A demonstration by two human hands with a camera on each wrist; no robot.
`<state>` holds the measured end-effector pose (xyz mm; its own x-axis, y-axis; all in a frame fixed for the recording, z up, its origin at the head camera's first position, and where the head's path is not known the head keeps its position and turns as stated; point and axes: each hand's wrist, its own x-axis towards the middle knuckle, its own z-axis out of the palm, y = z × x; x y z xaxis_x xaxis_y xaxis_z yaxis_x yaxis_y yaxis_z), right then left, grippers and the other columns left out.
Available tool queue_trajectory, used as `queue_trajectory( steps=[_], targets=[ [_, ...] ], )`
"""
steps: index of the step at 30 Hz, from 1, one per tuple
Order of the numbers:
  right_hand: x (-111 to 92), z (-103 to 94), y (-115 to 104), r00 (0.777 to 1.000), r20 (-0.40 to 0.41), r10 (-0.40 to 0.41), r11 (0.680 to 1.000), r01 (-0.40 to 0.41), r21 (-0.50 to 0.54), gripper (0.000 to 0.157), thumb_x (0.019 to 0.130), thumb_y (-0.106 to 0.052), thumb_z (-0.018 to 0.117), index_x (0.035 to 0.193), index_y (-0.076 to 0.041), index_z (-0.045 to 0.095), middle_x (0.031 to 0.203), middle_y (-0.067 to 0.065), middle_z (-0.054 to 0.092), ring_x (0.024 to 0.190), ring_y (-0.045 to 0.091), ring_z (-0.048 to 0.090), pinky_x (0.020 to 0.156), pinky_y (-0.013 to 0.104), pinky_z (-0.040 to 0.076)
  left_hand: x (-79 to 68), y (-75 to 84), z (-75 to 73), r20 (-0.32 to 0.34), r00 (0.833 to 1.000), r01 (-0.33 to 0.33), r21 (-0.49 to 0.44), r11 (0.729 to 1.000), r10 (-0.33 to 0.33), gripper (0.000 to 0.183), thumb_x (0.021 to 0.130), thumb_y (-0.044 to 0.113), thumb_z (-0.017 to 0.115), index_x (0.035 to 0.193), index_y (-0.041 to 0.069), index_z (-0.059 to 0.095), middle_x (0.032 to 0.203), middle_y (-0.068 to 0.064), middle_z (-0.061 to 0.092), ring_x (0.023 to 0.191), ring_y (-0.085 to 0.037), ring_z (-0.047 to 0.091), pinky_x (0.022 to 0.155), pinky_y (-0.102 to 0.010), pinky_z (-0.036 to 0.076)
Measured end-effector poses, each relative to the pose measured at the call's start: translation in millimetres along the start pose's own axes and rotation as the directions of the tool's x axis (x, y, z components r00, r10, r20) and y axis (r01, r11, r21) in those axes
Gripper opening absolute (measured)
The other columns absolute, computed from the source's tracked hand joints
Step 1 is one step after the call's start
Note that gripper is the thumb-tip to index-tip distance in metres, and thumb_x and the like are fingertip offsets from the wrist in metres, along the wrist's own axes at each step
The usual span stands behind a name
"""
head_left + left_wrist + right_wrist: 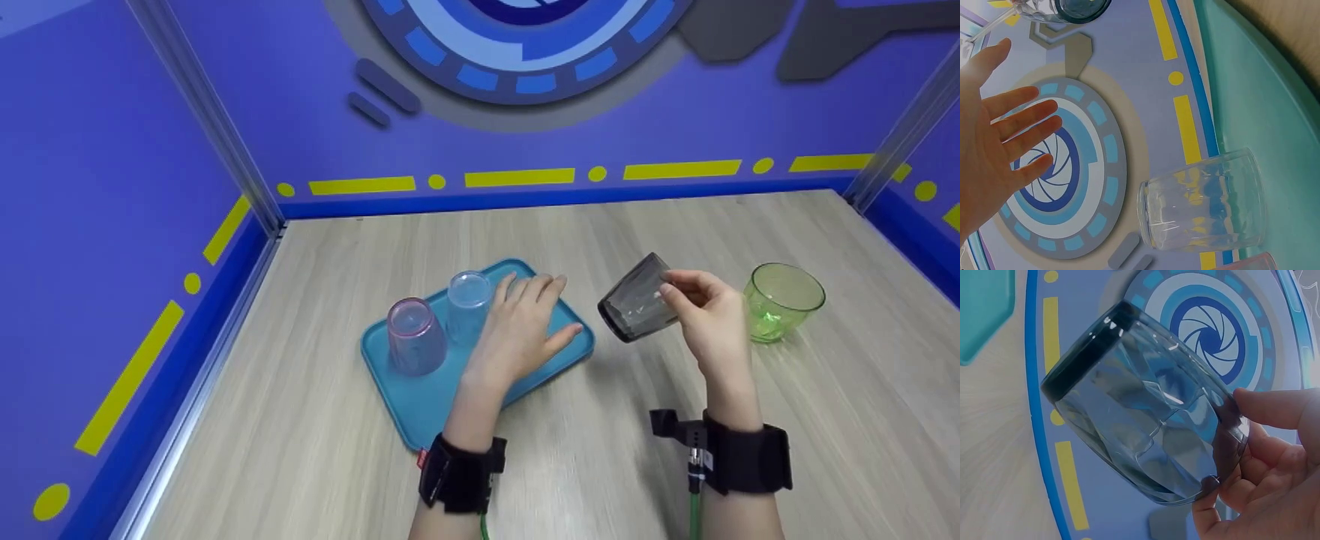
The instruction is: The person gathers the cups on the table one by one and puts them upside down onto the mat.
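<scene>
My right hand [712, 319] pinches a translucent grey drinking glass [637, 304] near its rim, holding it tilted above the table. Its thick dark base points left and down; in the right wrist view the thumb and fingertips [1241, 402] grip the rim end. Over the right part of a blue tray [420, 409], my left hand [517, 322] is spread with nothing in it. Just left of that hand, a clear glass [1202, 205] stands upside down on the tray, partly covered in the head view. A pinkish glass [416, 349] stands upside down beside it.
To the right of my right hand a green glass [784, 304] stands upright on the wooden table [570, 450]. Blue printed panels [525, 150] enclose the table at the back and sides. Black straps with green cables are round both wrists.
</scene>
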<state>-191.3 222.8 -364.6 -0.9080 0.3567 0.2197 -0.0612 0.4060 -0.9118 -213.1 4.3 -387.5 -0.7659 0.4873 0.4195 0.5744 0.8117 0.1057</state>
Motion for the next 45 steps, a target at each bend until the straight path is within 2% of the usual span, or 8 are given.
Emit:
queue_trajectory(
  steps=[8,18,24,31,38,45],
  targets=[
    [-1.1,2.5,-0.9,1.000,-0.008,0.003,1.000,-0.003,0.007,0.022,0.085,-0.008,0.061,0.104,0.003,0.064,0.075,-0.017,0.057,0.070,0.000,0.055,0.060,0.011,0.045,0.8,3.4,-0.1,0.025,1.000,-0.004,0.007,1.000,0.004,0.062,0.088,0.054,0.046,0.136,0.015,0.042,0.129,-0.002,0.050,0.118,-0.018,0.047,0.109,-0.040,0.025],
    [-3.9,8.6,-6.0,1.000,0.000,-0.018,0.996,0.018,0.083,0.021,0.084,-0.004,0.062,0.102,0.005,0.064,0.078,-0.013,0.059,0.070,0.001,0.056,0.061,0.013,0.047,2.6,5.0,1.8,0.038,0.999,-0.004,0.025,1.000,0.003,0.066,0.086,0.057,0.046,0.137,0.016,0.040,0.129,-0.002,0.050,0.118,-0.018,0.047,0.109,-0.041,0.026],
    [-5.0,13.0,-6.4,0.999,0.020,-0.039,0.992,0.036,0.117,0.021,0.083,-0.001,0.061,0.102,0.008,0.063,0.076,-0.015,0.059,0.069,0.001,0.056,0.062,0.013,0.046,3.3,7.1,4.1,0.043,0.999,-0.003,0.042,0.999,0.001,0.072,0.084,0.060,0.047,0.138,0.014,0.038,0.127,-0.001,0.052,0.116,-0.018,0.049,0.108,-0.041,0.028],
    [-7.2,17.8,-7.1,0.998,0.028,-0.055,0.993,0.052,0.108,0.020,0.084,-0.004,0.062,0.101,0.006,0.064,0.081,-0.004,0.063,0.069,0.001,0.057,0.061,0.013,0.046,4.1,9.0,5.3,0.096,0.995,0.013,0.038,0.999,-0.017,0.077,0.083,0.062,0.047,0.141,0.013,0.033,0.129,-0.001,0.051,0.118,-0.017,0.048,0.108,-0.043,0.028],
    [-10.2,21.1,-9.7,0.997,0.044,-0.061,0.990,0.054,0.128,0.019,0.084,-0.004,0.062,0.100,0.007,0.063,0.078,-0.010,0.060,0.069,0.001,0.057,0.063,0.013,0.047,4.3,9.0,5.6,0.121,0.992,0.025,0.025,0.999,-0.028,0.079,0.082,0.063,0.047,0.142,0.014,0.032,0.130,-0.001,0.050,0.119,-0.017,0.048,0.108,-0.043,0.027],
    [-11.5,22.5,-12.5,0.997,0.052,-0.065,0.989,0.057,0.134,0.018,0.084,-0.003,0.062,0.099,0.007,0.062,0.079,-0.007,0.060,0.070,0.001,0.057,0.064,0.014,0.046,4.3,9.2,5.2,0.117,0.993,0.023,0.023,0.999,-0.026,0.080,0.081,0.064,0.047,0.141,0.013,0.033,0.129,-0.001,0.051,0.118,-0.017,0.048,0.108,-0.043,0.027]
  ],
)
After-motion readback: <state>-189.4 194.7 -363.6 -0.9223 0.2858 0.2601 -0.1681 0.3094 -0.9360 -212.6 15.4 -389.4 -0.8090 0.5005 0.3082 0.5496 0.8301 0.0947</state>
